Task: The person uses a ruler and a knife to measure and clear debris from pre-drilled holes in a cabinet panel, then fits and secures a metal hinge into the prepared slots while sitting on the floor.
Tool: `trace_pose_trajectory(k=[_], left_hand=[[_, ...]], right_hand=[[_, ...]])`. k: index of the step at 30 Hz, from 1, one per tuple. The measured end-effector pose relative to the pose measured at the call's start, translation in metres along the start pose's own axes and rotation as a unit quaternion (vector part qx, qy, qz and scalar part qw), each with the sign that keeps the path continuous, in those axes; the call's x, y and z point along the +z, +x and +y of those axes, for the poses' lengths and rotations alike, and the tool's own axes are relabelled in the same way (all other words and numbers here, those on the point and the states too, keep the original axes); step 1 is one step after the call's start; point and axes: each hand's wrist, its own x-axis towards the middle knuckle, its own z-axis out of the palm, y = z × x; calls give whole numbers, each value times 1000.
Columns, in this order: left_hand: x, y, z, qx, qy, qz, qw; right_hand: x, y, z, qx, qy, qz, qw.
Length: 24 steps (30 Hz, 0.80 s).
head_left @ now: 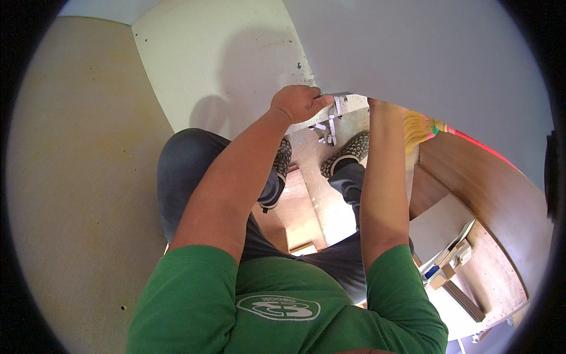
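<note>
My left hand [300, 103] is closed at the lower corner of a large grey panel [424, 53], beside the edge of a pale board [200, 65]. A dark thin edge shows by its thumb, but what the fingers hold is hidden. My right forearm [386, 177] reaches up to the grey panel's lower edge. Beyond the wrist the right hand is out of sight behind that panel. Torn white strips [331, 130] hang and lie just below the left hand, between my two shoes. Dark specks dot the pale board near its edge.
A broom [418, 128] with straw bristles and a red handle leans right of my right forearm. On the left rises a tan panel [76, 147]. At the lower right, boards and small boxes [451, 262] lie by a curved-looking brown wood panel [471, 171].
</note>
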Motion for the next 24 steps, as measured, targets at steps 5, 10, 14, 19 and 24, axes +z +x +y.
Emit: trace_pose_trajectory(k=[5,10,14,19,24], left_hand=[[-3,5,2,-8,38,-33,999],[1,12,3,1,38,-42,998],[0,22,4,8,36,-46,998],[0,27,8,-17,34,-60,997],[4,31,12,-28,28,-28,999]], right_hand=[[2,5,-1,5,7,-12,1000],[2,11,-6,6,9,-19,1000],[3,18,-7,5,11,-25,1000],[1,26,-8,7,12,-28,1000],[0,30,-10,5,12,-35,999]])
